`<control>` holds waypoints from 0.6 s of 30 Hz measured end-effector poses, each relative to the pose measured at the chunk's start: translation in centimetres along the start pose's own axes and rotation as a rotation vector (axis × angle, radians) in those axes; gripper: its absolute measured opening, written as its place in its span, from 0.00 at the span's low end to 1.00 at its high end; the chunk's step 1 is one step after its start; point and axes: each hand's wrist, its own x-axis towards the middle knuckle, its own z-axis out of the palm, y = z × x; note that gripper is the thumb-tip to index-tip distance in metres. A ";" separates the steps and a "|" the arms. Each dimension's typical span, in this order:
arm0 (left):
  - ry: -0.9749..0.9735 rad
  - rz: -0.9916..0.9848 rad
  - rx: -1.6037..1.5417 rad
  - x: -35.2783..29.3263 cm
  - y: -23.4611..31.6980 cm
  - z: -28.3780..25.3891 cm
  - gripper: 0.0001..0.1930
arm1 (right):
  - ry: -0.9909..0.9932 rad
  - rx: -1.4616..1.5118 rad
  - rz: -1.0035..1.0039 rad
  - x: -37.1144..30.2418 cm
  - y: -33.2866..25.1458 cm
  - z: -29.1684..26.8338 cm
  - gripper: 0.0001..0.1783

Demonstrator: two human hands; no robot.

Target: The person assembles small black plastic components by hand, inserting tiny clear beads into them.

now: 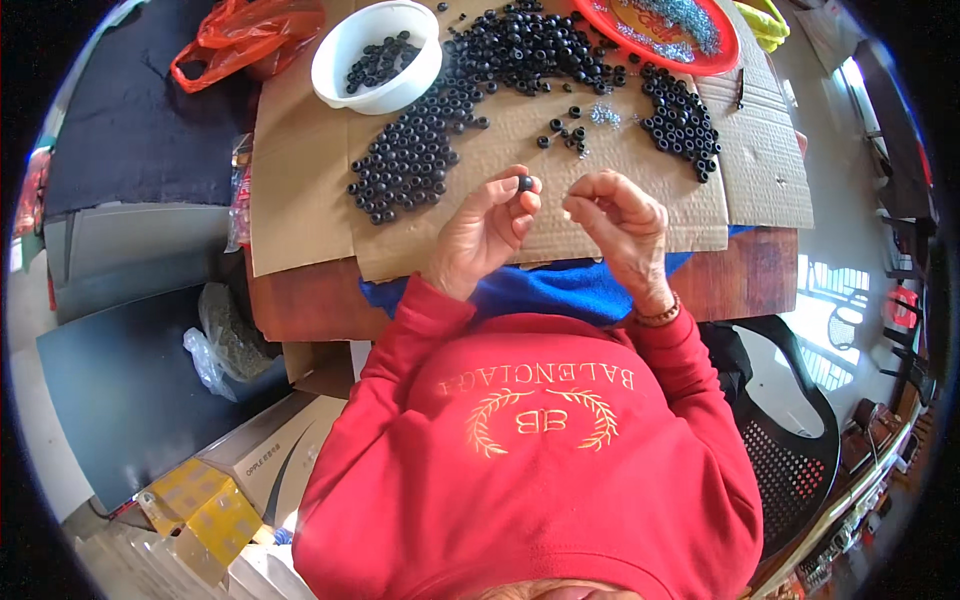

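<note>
My left hand (484, 222) pinches a small black round piece (525, 183) between thumb and fingertips, above the near part of the cardboard. Close to it on the right, my right hand (622, 225) has thumb and forefinger pressed together; whatever is between them is too small to make out. The hands are apart. Similar black pieces (405, 160), many with a hole in them, lie in a group beyond my left hand. Another group of black rings (682, 122) spreads beyond my right hand. A few loose ones (562, 134) lie between, beside tiny clear bits (604, 114).
A white bowl (332, 82) with black pieces stands at the far left, near a red plastic bag (250, 40). A large black heap (535, 45) and a red tray (722, 62) of clear bits are at the back. A thin dark tool (740, 88) lies on the right.
</note>
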 end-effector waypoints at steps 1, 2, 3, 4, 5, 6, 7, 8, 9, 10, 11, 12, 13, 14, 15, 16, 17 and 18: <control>0.034 0.003 0.039 -0.1 -0.1 0.2 0.09 | 0.026 0.008 0.028 -0.2 -0.3 0.5 0.06; 0.069 0.006 0.079 -0.1 -0.2 0.3 0.09 | 0.028 0.004 0.035 -0.3 -0.2 0.5 0.06; 0.072 0.002 0.074 0.0 -0.3 0.1 0.09 | 0.034 -0.010 -0.004 -0.5 0.1 0.6 0.06; 0.073 -0.014 0.058 0.1 -0.3 -0.2 0.09 | 0.041 -0.023 -0.044 -0.6 0.3 0.7 0.06; 0.075 -0.029 0.043 0.2 -0.3 -0.4 0.09 | 0.042 -0.023 -0.039 -0.7 0.3 0.8 0.06; 0.078 -0.032 0.042 0.1 -0.2 -0.5 0.09 | 0.050 -0.026 -0.041 -0.8 0.4 1.0 0.06; 0.082 -0.041 0.042 0.1 -0.2 -0.2 0.09 | 0.056 -0.030 -0.042 -0.9 0.5 1.0 0.05; 0.086 -0.050 0.043 0.1 -0.3 -0.1 0.09 | 0.057 -0.029 -0.037 -1.0 0.5 1.0 0.05; 0.089 -0.051 0.042 0.1 -0.4 -0.1 0.09 | 0.063 -0.010 -0.018 -1.0 0.6 1.1 0.05; 0.101 -0.050 0.031 0.2 -0.5 -0.3 0.09 | 0.070 0.008 0.000 -1.1 0.7 1.1 0.05; 0.113 -0.048 0.020 0.2 -0.6 -0.4 0.09 | 0.072 0.010 0.003 -1.1 0.8 1.1 0.05; 0.116 -0.050 0.020 0.2 -0.6 -0.4 0.09 | 0.079 0.017 0.025 -1.2 0.8 1.2 0.05; 0.123 -0.041 0.027 0.1 -0.6 -0.4 0.09 | 0.084 0.025 0.048 -1.3 0.8 1.1 0.05; 0.130 -0.032 0.034 0.1 -0.7 -0.3 0.09 | 0.085 0.027 0.051 -1.3 0.9 1.1 0.05; 0.134 -0.033 0.034 0.1 -0.7 -0.3 0.09 | 0.087 0.028 0.050 -1.3 0.9 1.1 0.05; 0.127 -0.040 0.034 0.1 -0.7 -0.2 0.09 | 0.090 0.028 0.050 -1.3 0.9 1.1 0.05; 0.121 -0.048 0.034 0.0 -0.7 -0.1 0.09 | 0.091 0.032 0.052 -1.3 0.9 1.1 0.05; 0.125 -0.048 0.035 0.0 -0.8 -0.1 0.09 | 0.092 0.038 0.046 -1.3 0.9 1.1 0.05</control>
